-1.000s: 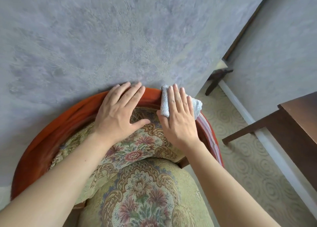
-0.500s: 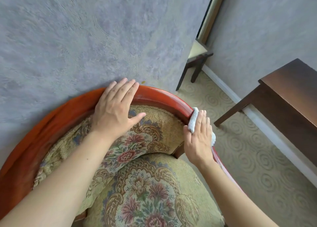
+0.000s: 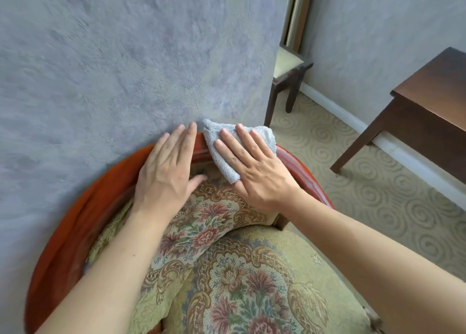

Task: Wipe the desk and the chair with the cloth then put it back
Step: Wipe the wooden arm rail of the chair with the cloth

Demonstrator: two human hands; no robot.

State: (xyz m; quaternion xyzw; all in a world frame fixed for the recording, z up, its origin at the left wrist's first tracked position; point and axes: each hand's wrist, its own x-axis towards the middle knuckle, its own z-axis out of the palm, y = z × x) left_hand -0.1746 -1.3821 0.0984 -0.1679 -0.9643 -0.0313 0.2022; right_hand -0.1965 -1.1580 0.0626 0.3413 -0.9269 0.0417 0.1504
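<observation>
A chair with a curved red-brown wooden back rail (image 3: 300,167) and floral upholstery (image 3: 237,278) stands against a grey wall. A light blue-grey cloth (image 3: 214,144) lies over the top of the rail. My right hand (image 3: 254,170) presses flat on the cloth, fingers spread. My left hand (image 3: 169,172) rests flat on the rail and padded backrest just left of the cloth, holding nothing. The dark wooden desk (image 3: 433,91) stands at the right, away from both hands.
The textured grey wall (image 3: 113,69) sits directly behind the chair. A dark stool with a pale seat (image 3: 287,69) stands past the wall corner. Patterned beige carpet (image 3: 378,207) covers the floor between the chair and the desk.
My right hand slid the cloth back from the right side of the rail to its top middle, next to my left hand. The left hand stayed on the backrest.
</observation>
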